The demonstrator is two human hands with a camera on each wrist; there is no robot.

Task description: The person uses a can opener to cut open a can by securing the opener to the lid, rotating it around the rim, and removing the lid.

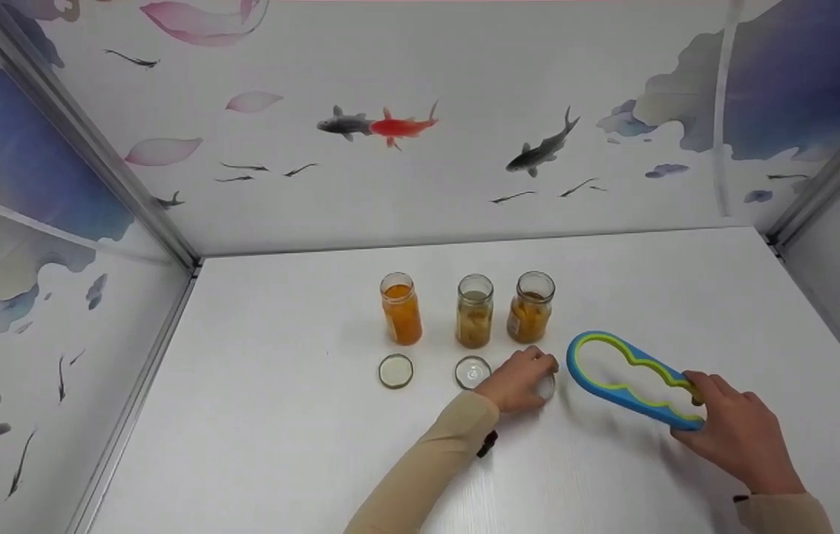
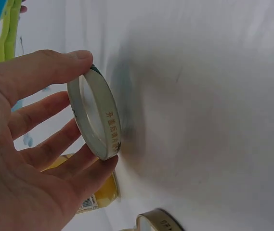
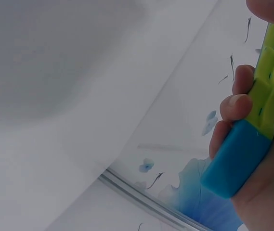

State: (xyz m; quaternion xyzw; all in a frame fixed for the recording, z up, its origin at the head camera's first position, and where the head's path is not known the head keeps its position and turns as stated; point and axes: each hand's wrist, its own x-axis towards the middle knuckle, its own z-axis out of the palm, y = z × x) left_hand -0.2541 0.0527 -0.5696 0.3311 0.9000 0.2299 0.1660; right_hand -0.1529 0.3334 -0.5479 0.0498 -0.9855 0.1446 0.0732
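Note:
My left hand (image 1: 516, 382) pinches a jar lid (image 2: 109, 118) by its rim between thumb and fingers, just over the table; the lid is tilted and bears printed characters. In my right hand (image 1: 743, 430) is a blue and green jar opener (image 1: 635, 378), gripped at one end and held above the table. Behind the left hand stand three uncapped glass jars: one with orange contents (image 1: 401, 315), one with pale yellow contents (image 1: 474, 319), and one with yellow-orange pieces (image 1: 530, 315). Two more lids lie in front of them, a left lid (image 1: 395, 371) and a middle lid (image 1: 473, 372).
The white table (image 1: 257, 415) meets a back wall (image 1: 464, 200) printed with fish and petals. Side panels with metal edge strips (image 1: 145, 386) close it in at left and right. The jars stand upright in a row near the table's middle.

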